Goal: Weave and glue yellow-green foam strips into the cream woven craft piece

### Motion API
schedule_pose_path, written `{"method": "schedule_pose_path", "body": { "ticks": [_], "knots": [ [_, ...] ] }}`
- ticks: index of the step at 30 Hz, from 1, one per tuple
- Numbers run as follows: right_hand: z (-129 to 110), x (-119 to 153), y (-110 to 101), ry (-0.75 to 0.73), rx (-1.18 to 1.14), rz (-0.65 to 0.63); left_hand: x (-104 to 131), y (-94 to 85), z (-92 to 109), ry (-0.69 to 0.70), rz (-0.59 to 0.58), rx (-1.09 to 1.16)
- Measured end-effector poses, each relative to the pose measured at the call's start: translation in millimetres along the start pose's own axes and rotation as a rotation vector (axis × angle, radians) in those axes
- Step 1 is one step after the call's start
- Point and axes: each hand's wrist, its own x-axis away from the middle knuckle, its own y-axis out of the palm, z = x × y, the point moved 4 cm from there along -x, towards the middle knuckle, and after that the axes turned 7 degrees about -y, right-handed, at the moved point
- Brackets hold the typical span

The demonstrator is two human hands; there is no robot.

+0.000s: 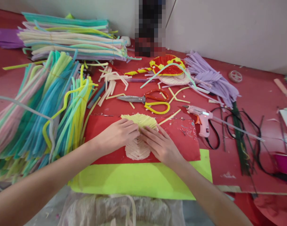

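A fan-shaped piece [138, 151] made of pale yellow and cream pipe cleaners lies on a red sheet [181, 138]. My left hand [118, 133] rests at its left side, fingers closed and pressed at its middle; whatever they pinch is hidden. My right hand [160, 145] lies over its right side with fingers stretched out, the tips near those of my left hand. Beyond the hands are scissors [143, 99] with one red and one yellow handle. A pink glue gun [203, 121] lies to the right of the red sheet.
Pipe cleaner bundles [40, 103] cover the left side. A purple bundle [211, 78] and a red-yellow ornament [168, 64] lie at the back. Green-yellow sheet [134, 179] sits under the red one. Dark stems and a cable [258, 147] are at right.
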Motion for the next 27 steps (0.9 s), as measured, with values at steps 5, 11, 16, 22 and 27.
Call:
{"method": "schedule_pose_path", "body": {
  "ticks": [5, 11, 16, 22, 27],
  "knots": [
    [-4.5, 4.3, -3.5, 0.009, 0.046, -0.021, 4.2, -2.1, -1.5, -0.033, -0.012, 0.082],
    [-6.7, 7.5, -1.5, 0.018, 0.025, -0.077, 5.1, 5.6, -3.2, -0.058, -0.03, 0.121],
    [-5.6, 6.6, -1.3, 0.015, 0.008, -0.087, 3.9, 11.2, -5.6, -0.106, -0.03, 0.141],
    [-4.9, 5.5, -1.5, 0.028, -0.017, -0.077, 0.5, 12.3, -6.7, -0.112, -0.009, 0.121],
    [-5.5, 4.5, -2.3, 0.029, -0.011, -0.076, 0.5, 12.5, -4.3, -0.113, -0.002, 0.061]
  ]
}}
